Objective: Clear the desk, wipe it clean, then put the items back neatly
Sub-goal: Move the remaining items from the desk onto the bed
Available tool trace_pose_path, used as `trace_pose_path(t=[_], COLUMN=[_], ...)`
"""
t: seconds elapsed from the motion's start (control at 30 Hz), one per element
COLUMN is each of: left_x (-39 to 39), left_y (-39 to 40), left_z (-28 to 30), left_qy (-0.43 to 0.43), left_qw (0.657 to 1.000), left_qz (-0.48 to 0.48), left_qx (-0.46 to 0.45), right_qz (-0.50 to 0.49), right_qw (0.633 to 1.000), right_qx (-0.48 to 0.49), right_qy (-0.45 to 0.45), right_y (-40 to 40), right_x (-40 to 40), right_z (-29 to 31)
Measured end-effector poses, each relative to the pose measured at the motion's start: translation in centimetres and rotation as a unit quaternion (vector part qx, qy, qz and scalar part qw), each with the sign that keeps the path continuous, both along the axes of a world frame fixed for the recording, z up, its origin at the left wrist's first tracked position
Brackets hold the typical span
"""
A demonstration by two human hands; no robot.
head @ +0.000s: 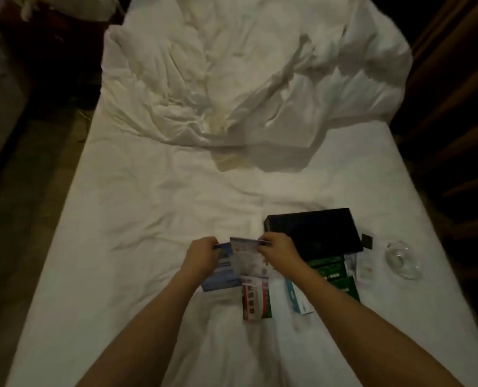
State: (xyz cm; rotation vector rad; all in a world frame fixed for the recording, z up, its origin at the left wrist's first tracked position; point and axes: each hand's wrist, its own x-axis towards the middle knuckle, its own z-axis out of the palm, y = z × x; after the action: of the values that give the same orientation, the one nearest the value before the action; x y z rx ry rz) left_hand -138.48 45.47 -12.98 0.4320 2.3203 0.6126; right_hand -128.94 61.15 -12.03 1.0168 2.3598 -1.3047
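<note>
Both of my hands hold a small bundle of printed leaflets and cards above a white bed sheet. My left hand grips a blue-and-white leaflet at its upper edge. My right hand pinches the top of a pale card next to it. A red, white and green packet hangs or lies just below them. To the right on the sheet lie a black box, green booklets, a light blue-and-white packet and a clear glass ashtray.
A crumpled white duvet covers the far half of the bed. A small black square object lies beside the black box. Dark floor runs along the left side, and dark wooden furniture stands along the right.
</note>
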Motion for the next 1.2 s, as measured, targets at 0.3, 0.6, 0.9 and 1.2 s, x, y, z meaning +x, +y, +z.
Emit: trace_pose_path(t=[0.3,0.6,0.9,1.2], left_x=[-3.2,-2.7,2.3,12.1], left_y=[1.1,-1.1,-0.2,4.5], left_z=[-3.0,1.8,10.6,19.0], left_qy=[0.090,0.064,0.096,0.169], left_qw=[0.996,0.995,0.986,0.928], left_qz=[-0.011,-0.059,-0.136,-0.331], left_qx=[0.011,-0.046,-0.026,0.003], right_qz=[-0.008,0.077,0.116,0.004], right_qw=[0.994,0.973,0.957,0.968], right_qx=[0.110,0.209,0.250,0.247], right_qy=[0.013,-0.059,-0.086,-0.034], right_y=[1.9,2.6,1.2,1.9], right_x=[-2.1,0.3,6.8,20.5], right_z=[-2.4,2.1,10.1,18.5])
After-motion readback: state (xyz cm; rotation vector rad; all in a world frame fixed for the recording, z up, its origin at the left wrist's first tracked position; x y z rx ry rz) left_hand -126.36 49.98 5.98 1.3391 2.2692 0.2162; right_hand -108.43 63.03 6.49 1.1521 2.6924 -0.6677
